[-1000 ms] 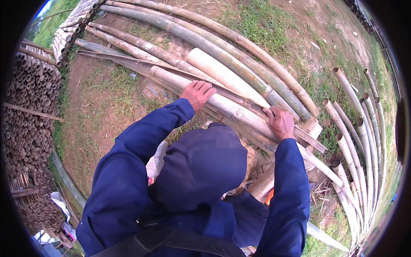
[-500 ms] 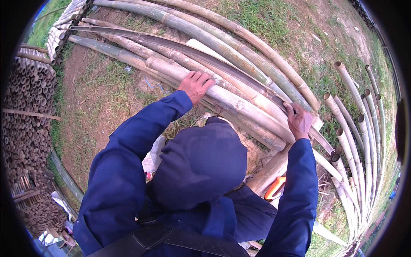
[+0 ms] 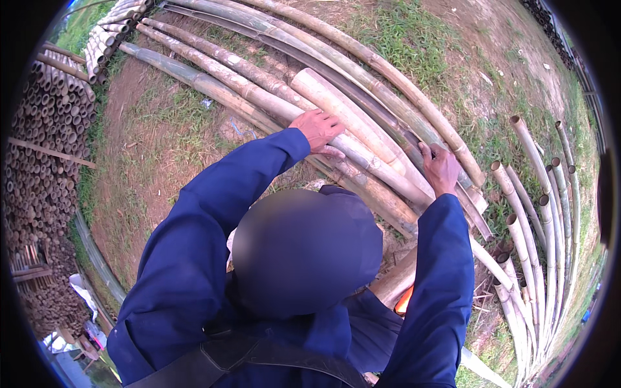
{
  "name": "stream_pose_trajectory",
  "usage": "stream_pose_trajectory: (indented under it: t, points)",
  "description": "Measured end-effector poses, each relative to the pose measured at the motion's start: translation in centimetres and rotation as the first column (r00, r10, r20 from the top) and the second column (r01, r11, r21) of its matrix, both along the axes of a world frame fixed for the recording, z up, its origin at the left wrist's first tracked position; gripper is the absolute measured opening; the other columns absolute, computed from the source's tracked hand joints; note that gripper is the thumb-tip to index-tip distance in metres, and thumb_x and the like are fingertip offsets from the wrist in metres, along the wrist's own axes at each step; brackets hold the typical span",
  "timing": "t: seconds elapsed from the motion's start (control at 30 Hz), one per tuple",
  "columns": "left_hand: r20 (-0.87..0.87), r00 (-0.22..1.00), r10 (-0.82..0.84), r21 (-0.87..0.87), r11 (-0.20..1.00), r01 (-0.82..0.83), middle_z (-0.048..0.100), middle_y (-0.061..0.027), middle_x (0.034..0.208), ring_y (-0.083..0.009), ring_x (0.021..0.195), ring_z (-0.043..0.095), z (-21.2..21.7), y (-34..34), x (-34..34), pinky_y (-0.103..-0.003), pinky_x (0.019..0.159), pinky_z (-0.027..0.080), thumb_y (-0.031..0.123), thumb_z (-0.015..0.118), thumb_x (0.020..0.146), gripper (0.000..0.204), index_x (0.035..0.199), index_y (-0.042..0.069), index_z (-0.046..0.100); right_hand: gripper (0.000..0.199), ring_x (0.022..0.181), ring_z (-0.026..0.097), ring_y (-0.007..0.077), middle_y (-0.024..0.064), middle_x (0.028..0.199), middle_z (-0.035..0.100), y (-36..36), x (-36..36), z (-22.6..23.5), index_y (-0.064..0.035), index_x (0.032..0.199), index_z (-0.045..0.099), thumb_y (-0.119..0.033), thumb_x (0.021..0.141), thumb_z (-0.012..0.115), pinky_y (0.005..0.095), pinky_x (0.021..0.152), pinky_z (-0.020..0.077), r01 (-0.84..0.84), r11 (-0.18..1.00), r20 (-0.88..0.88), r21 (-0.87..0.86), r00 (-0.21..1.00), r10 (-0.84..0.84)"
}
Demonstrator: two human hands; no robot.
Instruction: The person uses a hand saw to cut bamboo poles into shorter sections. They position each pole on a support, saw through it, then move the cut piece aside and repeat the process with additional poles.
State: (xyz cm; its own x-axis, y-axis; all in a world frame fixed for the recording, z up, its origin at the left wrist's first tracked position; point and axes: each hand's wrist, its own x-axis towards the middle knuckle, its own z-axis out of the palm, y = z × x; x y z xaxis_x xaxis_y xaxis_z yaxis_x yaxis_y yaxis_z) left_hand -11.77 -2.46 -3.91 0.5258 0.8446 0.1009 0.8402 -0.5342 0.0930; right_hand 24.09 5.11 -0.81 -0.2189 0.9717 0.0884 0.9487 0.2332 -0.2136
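Note:
Slightly bent and spread, the fingers of my left hand (image 3: 318, 132) lie over a pale bamboo pole (image 3: 378, 169), with the thumb on its near side. My right hand (image 3: 442, 169) is closed at the edge of a long split bamboo (image 3: 362, 97), whose dark hollow side faces up. The split bamboo's near right end passes beyond my right hand. Between the two hands lies a short, thick, pale bamboo piece (image 3: 346, 116), next to the split one. Both hands are at the right part of the row of poles.
Long greenish bamboo poles (image 3: 388, 61) lie at the far side. An orange-handled tool (image 3: 404, 301) is half hidden by my right sleeve. Upright bamboo poles (image 3: 537, 239) stand at the right. Stacked bamboo (image 3: 45, 168) fills the left, and a covered head (image 3: 307, 252) blocks the lower middle.
The split bamboo has shifted away, toward the far poles. The short thick piece now shows farther right, between the hands. My left hand sits a little farther right.

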Motion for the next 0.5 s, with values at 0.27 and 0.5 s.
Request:
stream_pose_trajectory:
  t: [0.27, 0.5]
  points:
    - [-0.004, 1.0, -0.001, -0.117, 0.993, 0.001, 0.066, -0.0114, 0.105, -0.0314, 0.102, 0.067, 0.4, 0.9, 0.0, -0.045, 0.089, 0.053, 0.071, 0.061, 0.087, 0.066, 0.108, 0.009, 0.063, 0.05, 0.113, 0.062, 0.0289, 0.0084, 0.118, 0.068, -8.5, 2.0, 3.2, -0.0185, 0.133, 0.068, -0.042, 0.09, 0.075, 0.0484, 0.103, 0.0421, -0.412, 0.909, -0.116, 0.064, 0.902, 0.416]
    - [-0.05, 0.998, 0.038, -0.326, 0.944, -0.052, 0.068, -0.0136, 0.114, -0.0351, 0.109, 0.066, 1.5, 2.1, 0.5, -0.049, 0.093, 0.051, 0.071, 0.059, 0.09, 0.07, 0.119, 0.008, 0.064, 0.042, 0.099, 0.061, 0.0237, 0.0012, 0.103, 0.067, -10.6, 4.4, 1.6, -0.0237, 0.132, 0.07, -0.037, 0.092, 0.072, 0.0429, 0.099, 0.0407, -0.315, 0.947, 0.032, 0.068, 0.949, 0.313]
